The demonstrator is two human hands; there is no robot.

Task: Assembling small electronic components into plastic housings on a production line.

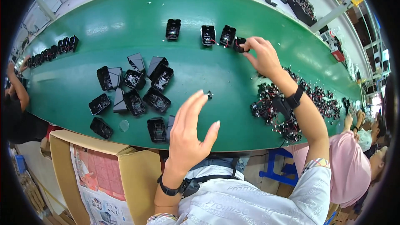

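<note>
My right hand [263, 55] reaches to the far side of the green table, thumb and fingers closed round a black plastic housing [239, 44]. That piece is at the right end of a loose row with other housings: one with a red wire [208, 36], another [227, 35] beside it, and one farther left [173, 30]. My left hand [188, 132] hovers over the table's near side, fingers stretched and thumb apart, holding nothing. Just beyond its fingertips lies a small dark part [209, 94]. Left of that hand, several open black housings [134, 102] are scattered, some leaning on each other.
A heap of small wired parts [275, 112] spreads under my right forearm. An open cardboard box [143, 175] stands at the table's near edge. More housings [54, 52] line the far left, near another person's arm [18, 83]. A person in pink [348, 166] sits at right.
</note>
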